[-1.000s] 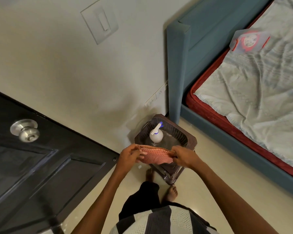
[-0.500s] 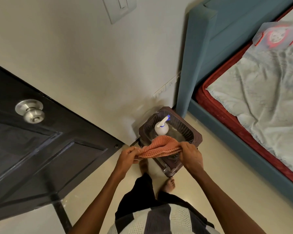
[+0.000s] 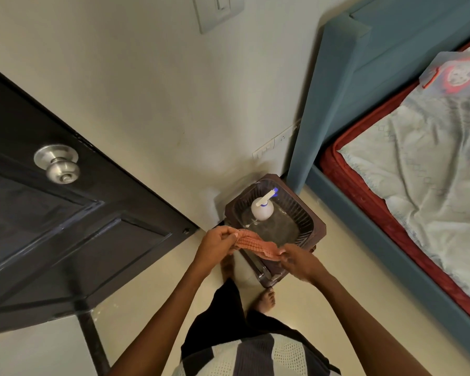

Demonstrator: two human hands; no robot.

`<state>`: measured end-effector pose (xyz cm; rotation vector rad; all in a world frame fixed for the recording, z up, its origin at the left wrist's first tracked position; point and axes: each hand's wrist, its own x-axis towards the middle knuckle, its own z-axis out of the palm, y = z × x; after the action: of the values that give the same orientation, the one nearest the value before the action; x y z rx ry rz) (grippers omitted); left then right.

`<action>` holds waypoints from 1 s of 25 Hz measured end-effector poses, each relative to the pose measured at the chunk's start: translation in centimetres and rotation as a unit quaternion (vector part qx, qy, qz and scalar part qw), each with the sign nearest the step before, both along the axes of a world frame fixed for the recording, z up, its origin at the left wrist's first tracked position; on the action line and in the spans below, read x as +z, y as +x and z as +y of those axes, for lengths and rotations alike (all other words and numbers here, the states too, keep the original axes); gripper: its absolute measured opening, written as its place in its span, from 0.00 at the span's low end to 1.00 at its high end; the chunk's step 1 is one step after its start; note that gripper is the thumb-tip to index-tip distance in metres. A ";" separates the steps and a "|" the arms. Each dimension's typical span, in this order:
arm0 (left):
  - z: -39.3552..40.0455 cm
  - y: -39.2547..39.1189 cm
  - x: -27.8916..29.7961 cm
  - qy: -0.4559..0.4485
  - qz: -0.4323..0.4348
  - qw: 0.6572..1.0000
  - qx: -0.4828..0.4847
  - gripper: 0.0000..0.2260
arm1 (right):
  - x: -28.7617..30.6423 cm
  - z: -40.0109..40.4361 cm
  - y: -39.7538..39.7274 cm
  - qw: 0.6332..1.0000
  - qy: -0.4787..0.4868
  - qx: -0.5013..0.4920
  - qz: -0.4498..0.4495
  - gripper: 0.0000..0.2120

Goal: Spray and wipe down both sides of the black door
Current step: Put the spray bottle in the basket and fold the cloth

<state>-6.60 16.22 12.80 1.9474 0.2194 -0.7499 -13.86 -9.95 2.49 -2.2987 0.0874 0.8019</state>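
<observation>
An orange checked cloth is stretched between both hands above the near edge of a dark brown stool. My left hand pinches its left end and my right hand pinches its right end. A white spray bottle with a blue-tipped nozzle stands on the stool's seat, just beyond the cloth. The black panelled door with a silver round knob stands open at the left.
A blue-framed bed with a red mattress and pale sheet fills the right side. The cream wall carries a switch plate at the top and a socket strip low down. My bare feet stand beside the stool.
The view has tipped down and shifted a little. The cloth has been drawn out into a narrower strip, and my right hand has dropped lower toward the stool's near edge.
</observation>
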 end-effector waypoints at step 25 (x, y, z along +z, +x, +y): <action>4.8 5.4 7.9 0.156 -0.274 0.936 -0.154 0.13 | 13.4 6.1 12.4 0.954 0.228 -0.042 -0.193 0.08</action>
<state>-1.23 21.04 20.66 2.4466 -0.3349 -0.3477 -1.41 -3.82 15.84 -1.9495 -0.1597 0.2770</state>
